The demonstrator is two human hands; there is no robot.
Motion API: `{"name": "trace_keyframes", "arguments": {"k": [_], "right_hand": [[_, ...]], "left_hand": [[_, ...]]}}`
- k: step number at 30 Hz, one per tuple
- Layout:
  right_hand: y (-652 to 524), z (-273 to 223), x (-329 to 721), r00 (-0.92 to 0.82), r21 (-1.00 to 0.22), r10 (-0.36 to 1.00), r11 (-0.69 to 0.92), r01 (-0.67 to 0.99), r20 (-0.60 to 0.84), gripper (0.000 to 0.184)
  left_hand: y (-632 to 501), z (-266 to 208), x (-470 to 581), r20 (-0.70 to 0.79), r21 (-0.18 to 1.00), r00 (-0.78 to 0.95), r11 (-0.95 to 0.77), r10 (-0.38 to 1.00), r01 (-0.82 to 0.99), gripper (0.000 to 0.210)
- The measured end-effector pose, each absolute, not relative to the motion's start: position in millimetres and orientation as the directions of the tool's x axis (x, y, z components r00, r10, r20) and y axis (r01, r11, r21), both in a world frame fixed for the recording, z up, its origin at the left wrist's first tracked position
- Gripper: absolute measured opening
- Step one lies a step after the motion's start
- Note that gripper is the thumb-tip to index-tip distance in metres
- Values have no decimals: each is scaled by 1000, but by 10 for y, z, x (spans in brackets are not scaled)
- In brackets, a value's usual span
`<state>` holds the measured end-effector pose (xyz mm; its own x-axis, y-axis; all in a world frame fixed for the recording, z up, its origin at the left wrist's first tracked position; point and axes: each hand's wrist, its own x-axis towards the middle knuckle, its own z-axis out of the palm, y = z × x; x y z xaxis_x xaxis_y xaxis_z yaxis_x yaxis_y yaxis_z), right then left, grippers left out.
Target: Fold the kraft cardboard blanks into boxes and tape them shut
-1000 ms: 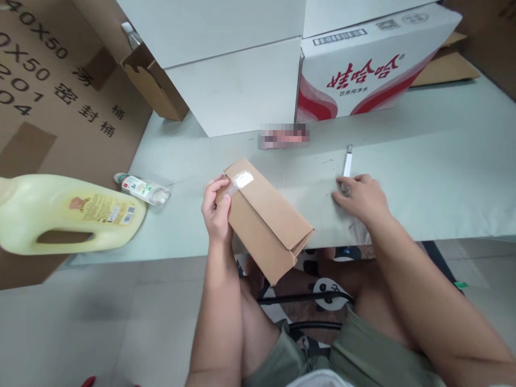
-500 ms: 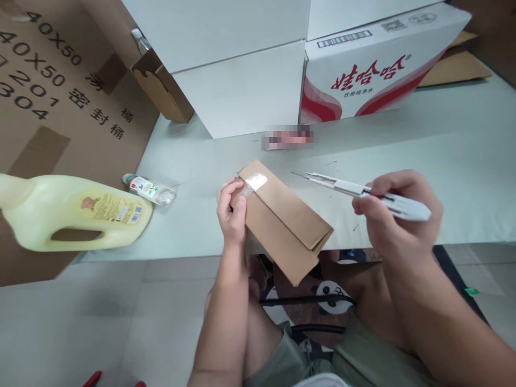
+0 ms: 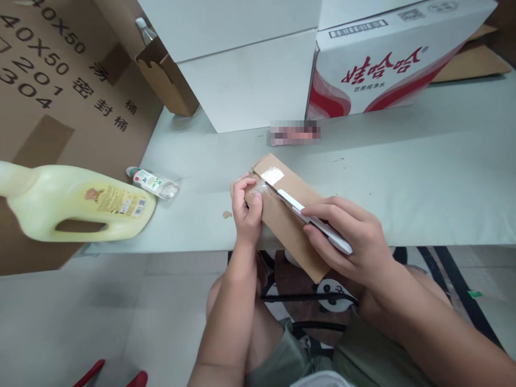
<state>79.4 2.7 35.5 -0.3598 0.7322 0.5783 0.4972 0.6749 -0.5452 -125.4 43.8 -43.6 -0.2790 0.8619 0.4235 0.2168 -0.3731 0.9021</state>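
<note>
A small brown cardboard box (image 3: 290,228) lies slanted at the table's near edge, its lower corner jutting past it. My left hand (image 3: 247,209) grips its upper left end, thumb on top. Clear shiny tape (image 3: 272,175) crosses the seam near that end. In my right hand (image 3: 355,239) is a white utility knife (image 3: 322,223), held like a pen. Its blade tip meets the taped seam, just right of my left thumb. Part of the box is hidden under the right hand.
White cartons (image 3: 258,80) stand at the back, one a red-printed carton (image 3: 374,75). A blurred pink item (image 3: 295,134) lies before them. To the left are a yellow jug (image 3: 80,204), a clear bottle (image 3: 155,183), an open brown box (image 3: 173,86) and a large carton (image 3: 60,107). A cardboard scrap (image 3: 227,214) rests nearby.
My right hand has moved left with the knife, bringing the blade from above the table onto the box's taped seam. My left hand still grips the box. The view has shifted slightly.
</note>
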Motion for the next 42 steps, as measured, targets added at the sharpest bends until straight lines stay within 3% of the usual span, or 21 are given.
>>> {"name": "trace_keyframes", "arguments": {"k": [12,20,26,32,38,42], "right_hand": [[59,310,727,-390,-462,731,666,585,560,15],[39,259,749,-346,-462,665,725,511,661,12],[47,269,714,-380,-424,703,684,594,601,12],[39,268,742,-393,-415,661,727,546,640,10],[45,305,714,-422,-407,716,677,614,556,11],[38,296,717,-398,-388,684,697,603,611,9]], "left_hand": [[443,-414,-1246,425,899,-277,-367,862,238,32],[445,-405,-1248,471,872,-272,-397,839,287,23],[448,-426,-1263,462,872,-268,-378,846,311,25],[449,-425,-1274,458,874,-268,-374,847,311,22],[454,-423,-1261,440,883,-292,-351,849,312,20],[450,-419,-1260,447,879,-285,-357,848,316,20]]}}
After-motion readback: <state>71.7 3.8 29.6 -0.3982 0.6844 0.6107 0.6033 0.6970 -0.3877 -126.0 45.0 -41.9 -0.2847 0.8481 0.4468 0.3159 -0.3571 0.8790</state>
